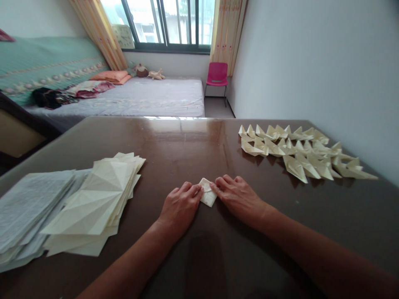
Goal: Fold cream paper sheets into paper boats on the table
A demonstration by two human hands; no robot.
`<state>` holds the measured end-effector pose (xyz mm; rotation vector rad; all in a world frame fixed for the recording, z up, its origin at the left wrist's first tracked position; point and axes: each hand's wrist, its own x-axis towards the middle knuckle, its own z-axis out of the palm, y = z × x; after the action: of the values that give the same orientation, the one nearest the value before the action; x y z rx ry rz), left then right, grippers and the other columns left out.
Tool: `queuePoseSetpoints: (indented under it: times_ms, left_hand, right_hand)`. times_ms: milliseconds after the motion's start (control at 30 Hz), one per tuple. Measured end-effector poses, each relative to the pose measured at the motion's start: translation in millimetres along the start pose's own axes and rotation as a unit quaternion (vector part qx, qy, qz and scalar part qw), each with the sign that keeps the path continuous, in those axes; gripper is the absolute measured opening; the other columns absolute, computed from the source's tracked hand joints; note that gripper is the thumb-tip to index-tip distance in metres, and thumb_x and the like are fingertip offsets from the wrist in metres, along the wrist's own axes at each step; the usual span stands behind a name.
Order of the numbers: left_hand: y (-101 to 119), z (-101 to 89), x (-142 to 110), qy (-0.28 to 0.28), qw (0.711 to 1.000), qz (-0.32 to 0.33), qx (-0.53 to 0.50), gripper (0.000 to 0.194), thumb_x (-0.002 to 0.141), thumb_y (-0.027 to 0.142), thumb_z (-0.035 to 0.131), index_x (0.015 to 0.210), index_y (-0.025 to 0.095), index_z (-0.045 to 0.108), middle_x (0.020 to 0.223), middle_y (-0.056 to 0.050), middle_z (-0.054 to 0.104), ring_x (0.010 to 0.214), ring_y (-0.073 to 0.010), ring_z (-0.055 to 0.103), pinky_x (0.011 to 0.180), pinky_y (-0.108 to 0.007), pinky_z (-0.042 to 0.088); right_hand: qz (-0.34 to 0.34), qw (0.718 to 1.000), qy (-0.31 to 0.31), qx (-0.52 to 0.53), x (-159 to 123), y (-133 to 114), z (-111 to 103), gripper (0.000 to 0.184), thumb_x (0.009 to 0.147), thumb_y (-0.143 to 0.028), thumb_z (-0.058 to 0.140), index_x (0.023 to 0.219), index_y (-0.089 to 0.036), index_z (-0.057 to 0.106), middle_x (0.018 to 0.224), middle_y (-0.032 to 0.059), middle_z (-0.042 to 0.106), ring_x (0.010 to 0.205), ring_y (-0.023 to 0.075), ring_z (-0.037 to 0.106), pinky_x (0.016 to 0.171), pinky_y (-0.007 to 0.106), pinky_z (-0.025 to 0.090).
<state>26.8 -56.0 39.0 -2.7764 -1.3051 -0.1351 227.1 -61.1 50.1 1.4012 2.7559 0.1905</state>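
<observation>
A small folded piece of cream paper (pixel 208 195) lies on the brown table between my hands. My left hand (pixel 182 204) presses its left side with curled fingers and thumb. On the opposite edge, my right hand (pixel 238 197) holds the paper down near its upper right corner, fingers bent. Parts of the paper's edges are hidden under the fingertips. To the left rests a stack of creased cream sheets (pixel 102 195). Several folded paper boats (pixel 280 145) stand in rows at the table's far right.
The glossy brown table (pixel 181 153) reaches close to the white wall on the right. A pile of printed papers (pixel 34 203) lies at the left edge. Beyond the table are a bed (pixel 174 95), a pink chair (pixel 217 74) and a window (pixel 174 23).
</observation>
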Motion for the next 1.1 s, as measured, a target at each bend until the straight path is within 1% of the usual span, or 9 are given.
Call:
queuePoseSetpoints:
  times_ms: [233, 400, 533, 667, 767, 833, 933, 1000, 1100]
  left_hand:
    - [8.0, -7.6, -5.5, -0.009, 0.999, -0.020, 0.050, 0.033, 0.086, 0.012, 0.051, 0.117, 0.017, 0.062, 0.122, -0.008, 0.063, 0.098, -0.0230, 0.058, 0.068, -0.034, 0.047]
    - [7.6, -7.1, -7.0, -0.026, 0.997, -0.025, 0.063, 0.029, 0.086, 0.009, 0.049, 0.110, 0.013, 0.065, 0.116, -0.010, 0.065, 0.099, -0.0242, 0.058, 0.069, -0.034, 0.048]
    - [-0.1, -0.6, -6.0, 0.012, 1.000, -0.023, -0.012, 0.022, 0.086, 0.013, 0.048, 0.101, 0.016, 0.064, 0.110, -0.007, 0.065, 0.099, -0.0216, 0.057, 0.077, -0.033, 0.050]
    - [-3.5, 6.0, -5.7, 0.049, 0.995, -0.020, -0.089, 0.019, 0.085, 0.013, 0.044, 0.092, 0.018, 0.060, 0.112, -0.006, 0.060, 0.098, -0.0200, 0.055, 0.084, -0.032, 0.049]
    - [-1.9, 8.9, -4.7, 0.051, 0.990, -0.018, -0.134, 0.017, 0.086, 0.014, 0.041, 0.089, 0.019, 0.057, 0.107, -0.006, 0.059, 0.095, -0.0185, 0.056, 0.085, -0.032, 0.048]
    - [-1.1, 11.1, -3.0, 0.053, 0.986, -0.030, -0.153, 0.017, 0.089, 0.018, 0.040, 0.095, 0.018, 0.056, 0.107, -0.006, 0.059, 0.094, -0.0183, 0.057, 0.086, -0.032, 0.048]
    - [-1.9, 14.9, 0.2, 0.062, 0.983, -0.048, -0.166, 0.028, 0.093, 0.026, 0.040, 0.118, 0.017, 0.049, 0.120, -0.009, 0.056, 0.105, -0.0202, 0.055, 0.091, -0.034, 0.047]
    - [-3.2, 16.2, 1.5, 0.050, 0.984, -0.046, -0.168, 0.038, 0.094, 0.029, 0.040, 0.131, 0.019, 0.042, 0.126, -0.008, 0.055, 0.112, -0.0213, 0.052, 0.096, -0.036, 0.045]
    - [-5.1, 14.0, 1.3, 0.012, 0.983, -0.039, -0.180, 0.046, 0.092, 0.031, 0.045, 0.137, 0.023, 0.037, 0.130, -0.006, 0.054, 0.117, -0.0216, 0.049, 0.098, -0.037, 0.044]
  right_hand:
    - [0.028, 0.999, -0.011, -0.036, -8.1, -14.8, -0.6, 0.027, 0.088, -0.010, 0.044, 0.110, -0.011, 0.060, 0.106, 0.0143, 0.060, 0.096, 0.0253, 0.050, 0.069, 0.039, 0.040]
    - [0.048, 0.998, -0.020, -0.028, -8.0, -17.3, -3.0, 0.022, 0.087, -0.008, 0.045, 0.099, -0.012, 0.064, 0.104, 0.0154, 0.061, 0.093, 0.0252, 0.051, 0.068, 0.038, 0.039]
    - [0.074, 0.996, 0.006, 0.051, 3.7, -1.9, -0.3, 0.015, 0.090, -0.021, 0.049, 0.094, -0.018, 0.063, 0.096, 0.0089, 0.062, 0.094, 0.0227, 0.051, 0.070, 0.034, 0.039]
    - [0.119, 0.975, 0.077, 0.174, 15.3, 9.7, 16.0, 0.024, 0.092, -0.040, 0.049, 0.099, -0.021, 0.062, 0.107, 0.0066, 0.060, 0.101, 0.0208, 0.050, 0.080, 0.033, 0.040]
    - [0.112, 0.953, 0.095, 0.267, 17.7, 9.9, 27.7, 0.018, 0.086, -0.037, 0.060, 0.093, -0.020, 0.062, 0.109, 0.0054, 0.061, 0.103, 0.0198, 0.050, 0.085, 0.034, 0.040]
    - [0.098, 0.938, 0.095, 0.317, 17.6, 8.1, 31.4, 0.010, 0.083, -0.029, 0.063, 0.086, -0.020, 0.062, 0.108, 0.0047, 0.062, 0.102, 0.0188, 0.051, 0.086, 0.034, 0.040]
    - [0.060, 0.926, 0.095, 0.360, 17.1, 5.5, 32.1, 0.001, 0.082, -0.021, 0.062, 0.083, -0.020, 0.063, 0.108, 0.0040, 0.064, 0.103, 0.0178, 0.052, 0.087, 0.034, 0.039]
    - [0.039, 0.924, 0.099, 0.368, 17.0, 4.7, 31.6, 0.003, 0.082, -0.019, 0.060, 0.084, -0.021, 0.062, 0.108, 0.0030, 0.065, 0.103, 0.0174, 0.053, 0.087, 0.034, 0.039]
    - [0.027, 0.920, 0.097, 0.379, 16.9, 5.2, 31.4, 0.009, 0.079, -0.016, 0.061, 0.086, -0.020, 0.058, 0.098, 0.0007, 0.065, 0.093, 0.0154, 0.055, 0.082, 0.030, 0.040]
